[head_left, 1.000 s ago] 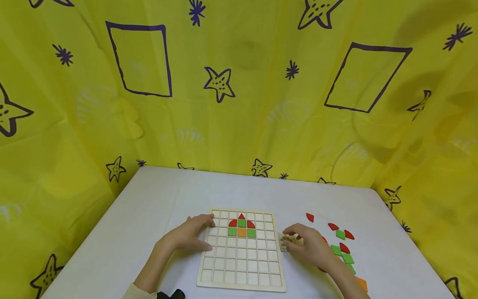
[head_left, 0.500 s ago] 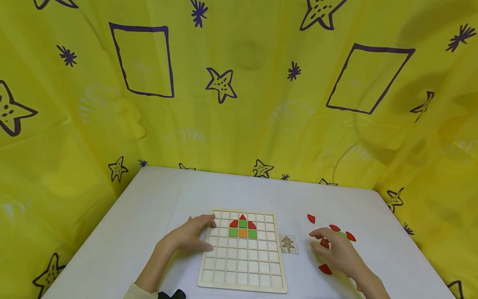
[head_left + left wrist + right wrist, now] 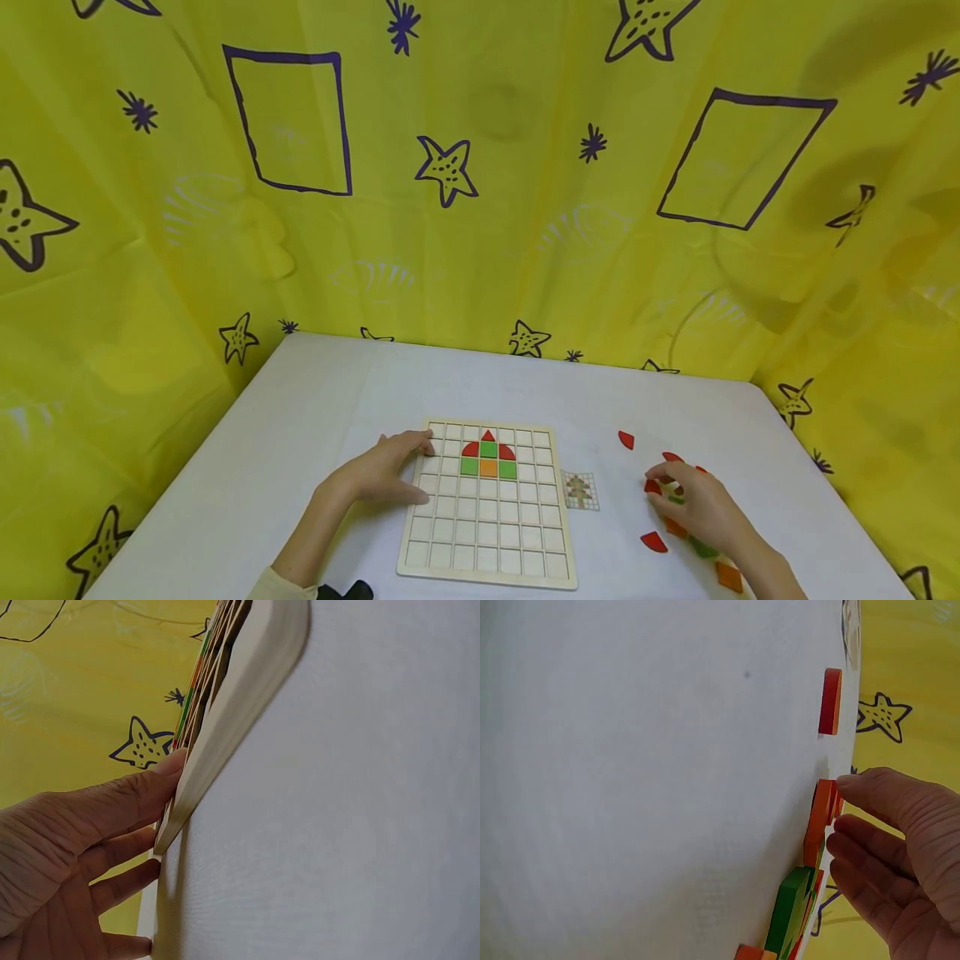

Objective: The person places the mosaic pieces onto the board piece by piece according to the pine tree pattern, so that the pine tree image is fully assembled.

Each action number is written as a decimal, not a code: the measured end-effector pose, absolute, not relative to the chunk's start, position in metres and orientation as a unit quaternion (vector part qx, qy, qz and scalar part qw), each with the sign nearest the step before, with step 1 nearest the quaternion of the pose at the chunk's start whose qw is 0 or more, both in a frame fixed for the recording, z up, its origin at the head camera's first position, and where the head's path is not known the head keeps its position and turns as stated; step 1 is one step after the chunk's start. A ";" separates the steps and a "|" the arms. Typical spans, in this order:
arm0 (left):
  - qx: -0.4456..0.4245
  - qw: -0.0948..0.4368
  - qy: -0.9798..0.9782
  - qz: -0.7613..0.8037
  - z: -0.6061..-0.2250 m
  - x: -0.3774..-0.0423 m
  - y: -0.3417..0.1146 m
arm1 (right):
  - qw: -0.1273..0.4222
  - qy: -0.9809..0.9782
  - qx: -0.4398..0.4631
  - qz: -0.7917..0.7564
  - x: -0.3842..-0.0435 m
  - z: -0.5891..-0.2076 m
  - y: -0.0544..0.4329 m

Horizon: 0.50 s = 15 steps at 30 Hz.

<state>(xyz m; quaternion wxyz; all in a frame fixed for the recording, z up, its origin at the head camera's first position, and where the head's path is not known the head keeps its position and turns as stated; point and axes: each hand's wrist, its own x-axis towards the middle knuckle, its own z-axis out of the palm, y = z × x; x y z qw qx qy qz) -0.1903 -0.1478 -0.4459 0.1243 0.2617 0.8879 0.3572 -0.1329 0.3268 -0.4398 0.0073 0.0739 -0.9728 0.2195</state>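
Note:
A pale wooden grid board (image 3: pixel 487 577) lies on the white table. In its upper cells sit a red triangle (image 3: pixel 489 436), two red quarter circles, several green squares and an orange square (image 3: pixel 488 468). My left hand (image 3: pixel 375 477) rests at the board's left side, thumb and fingers spread along the edge. To the right, my right hand (image 3: pixel 701 504) is low over the loose pieces, partly covering them. Its fingertips are right at a red piece (image 3: pixel 653 486). In the right wrist view, the thumb tip overlaps a red piece beside an orange piece (image 3: pixel 819 821).
A small card (image 3: pixel 581 491) printed with a tree pattern lies against the board's right edge. Loose red quarter circles (image 3: pixel 654 542), a green piece (image 3: pixel 703 547) and an orange square (image 3: pixel 729 576) lie around the right hand. A yellow patterned curtain (image 3: pixel 495 250) surrounds the table.
My right hand has moved away from the card, rightward to the loose pieces, uncovering the card. The left hand has stayed at the board's edge.

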 end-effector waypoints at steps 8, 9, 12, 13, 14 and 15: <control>0.264 0.121 0.888 0.355 -0.447 -0.191 -0.148 | -0.018 -0.974 0.084 0.211 -0.142 -0.439 0.328; 0.265 0.120 0.888 0.356 -0.447 -0.192 -0.148 | -0.020 -0.973 0.085 0.212 -0.143 -0.439 0.327; 0.267 0.119 0.888 0.356 -0.447 -0.192 -0.148 | -0.023 -0.974 0.088 0.209 -0.145 -0.440 0.326; 0.267 0.119 0.888 0.356 -0.447 -0.192 -0.148 | -0.024 -0.974 0.088 0.207 -0.145 -0.440 0.326; 0.266 0.119 0.887 0.357 -0.447 -0.192 -0.148 | -0.025 -0.974 0.088 0.206 -0.146 -0.440 0.326; 0.266 0.120 0.887 0.357 -0.447 -0.192 -0.147 | -0.028 -0.974 0.086 0.206 -0.146 -0.440 0.325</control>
